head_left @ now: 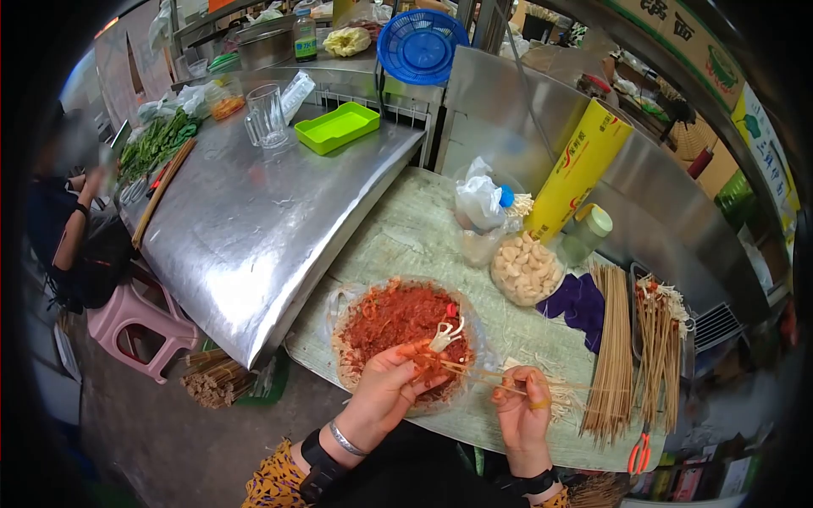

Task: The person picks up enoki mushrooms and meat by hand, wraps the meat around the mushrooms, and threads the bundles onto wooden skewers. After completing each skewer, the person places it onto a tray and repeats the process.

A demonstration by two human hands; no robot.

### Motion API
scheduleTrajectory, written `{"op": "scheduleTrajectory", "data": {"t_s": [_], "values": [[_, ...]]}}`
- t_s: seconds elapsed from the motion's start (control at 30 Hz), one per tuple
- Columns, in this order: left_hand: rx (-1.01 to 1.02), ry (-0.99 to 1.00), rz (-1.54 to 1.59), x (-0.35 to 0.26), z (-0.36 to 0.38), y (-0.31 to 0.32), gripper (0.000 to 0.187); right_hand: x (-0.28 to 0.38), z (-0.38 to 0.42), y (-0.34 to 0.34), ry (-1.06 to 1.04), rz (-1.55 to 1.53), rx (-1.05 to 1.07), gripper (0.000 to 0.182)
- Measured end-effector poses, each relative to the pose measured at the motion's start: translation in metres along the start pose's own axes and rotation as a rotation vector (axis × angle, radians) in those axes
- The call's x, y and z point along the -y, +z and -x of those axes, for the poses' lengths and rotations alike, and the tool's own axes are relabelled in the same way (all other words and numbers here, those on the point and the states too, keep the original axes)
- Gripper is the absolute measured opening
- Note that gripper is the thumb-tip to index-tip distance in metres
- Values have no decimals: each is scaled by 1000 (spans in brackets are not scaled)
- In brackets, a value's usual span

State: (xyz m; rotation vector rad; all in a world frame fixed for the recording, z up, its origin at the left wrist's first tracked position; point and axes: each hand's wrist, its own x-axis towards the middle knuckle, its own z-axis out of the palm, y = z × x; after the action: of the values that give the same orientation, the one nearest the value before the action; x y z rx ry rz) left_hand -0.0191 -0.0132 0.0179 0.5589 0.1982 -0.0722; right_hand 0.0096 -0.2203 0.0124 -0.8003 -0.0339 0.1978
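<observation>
Over a bowl of red minced filling (394, 313), my left hand (385, 389) pinches a small bunch of enoki mushrooms (446, 335) smeared with the red filling. Thin bamboo skewers (478, 372) run from that bunch towards my right hand (522, 411), whose fingers are closed on them. The exact point where the skewers enter the bunch is hidden by my fingers. Red paste coats the fingertips of both hands. Loose enoki strands (559, 398) lie on the table behind my right hand.
Right of the bowl are bare skewers (608, 356), filled skewers (665, 322), orange-handled scissors (640, 453), a purple cloth (580, 309) and a tub of garlic cloves (527, 269). A yellow roll (580, 169) stands behind. A steel table (254, 229) adjoins on the left; another person (72, 220) sits beyond.
</observation>
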Motion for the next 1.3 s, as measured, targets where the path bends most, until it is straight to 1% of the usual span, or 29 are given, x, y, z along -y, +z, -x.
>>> {"op": "scheduleTrajectory", "data": {"t_s": [0.03,0.07,0.1,0.13,0.17,0.2,0.23,0.27,0.33,0.37,0.4,0.43,0.47,0.5,0.53,0.57,0.6,0.67,0.7,0.77,0.8,0.87,0.97,1.03,1.1,1.17,1.23,1.3], "values": [[1,1,1,1,-1,0,28,-1,0,0,-22,5,-15,24],[-31,60,-60,1,-2,0,28,0,1,4,-22,6,-13,24],[-63,118,-120,2,-2,0,29,4,3,11,-91,117,-13,25],[-63,119,-118,4,-3,0,29,7,5,16,-160,229,-14,25],[-72,181,-189,5,-4,0,30,8,7,19,-161,231,-15,25],[-81,242,-259,6,-5,-1,30,10,8,22,-239,351,24,26],[-78,242,-257,7,-5,-1,30,11,10,25,-317,470,65,26],[-82,264,-272,7,-6,-1,31,13,12,28,-320,472,65,26],[-88,288,-287,8,-6,-2,32,17,17,36,-432,692,144,26],[-106,343,-347,10,-7,-3,33,19,19,40,-433,691,145,26],[-123,399,-408,11,-9,-3,34,22,21,43,-496,890,196,26],[-122,401,-409,12,-9,-4,34,24,23,46,-557,1088,247,25],[-144,384,-422,13,-10,-5,33,27,25,49,-562,1087,248,25],[-161,375,-440,11,-11,-5,33,28,25,53,-619,1168,294,24],[-172,379,-399,13,-10,-4,28,28,21,60,-692,1241,342,23],[-196,358,-424,14,-10,-6,26,27,21,61,-695,1226,371,19],[-220,344,-450,13,-10,-8,24,27,22,64,-741,1200,384,19],[-181,380,-384,13,-12,-7,24,31,24,71,-730,1250,448,17],[-174,375,-414,13,-12,-10,25,33,23,76,-757,1235,458,17],[-127,374,-425,15,-13,-16,27,35,23,82,-708,1187,459,15],[-107,359,-419,15,-13,-18,28,34,23,83,-717,1180,468,15],[-99,348,-405,14,-14,-21,30,34,23,83,-686,1156,477,15],[-92,328,-392,12,-14,-19,32,32,22,83,-750,1157,498,14],[-95,322,-396,11,-14,-17,32,30,22,81,-738,1144,494,14],[-114,320,-477,10,-15,-16,29,27,22,80,-723,1130,486,13],[-110,324,-476,9,-14,-15,28,23,19,79,-820,1179,494,12],[-104,327,-475,12,-14,-16,27,15,15,74,-804,1213,494,12],[-39,286,-524,16,-13,-17,27,5,8,67,-787,1248,489,12]]}}
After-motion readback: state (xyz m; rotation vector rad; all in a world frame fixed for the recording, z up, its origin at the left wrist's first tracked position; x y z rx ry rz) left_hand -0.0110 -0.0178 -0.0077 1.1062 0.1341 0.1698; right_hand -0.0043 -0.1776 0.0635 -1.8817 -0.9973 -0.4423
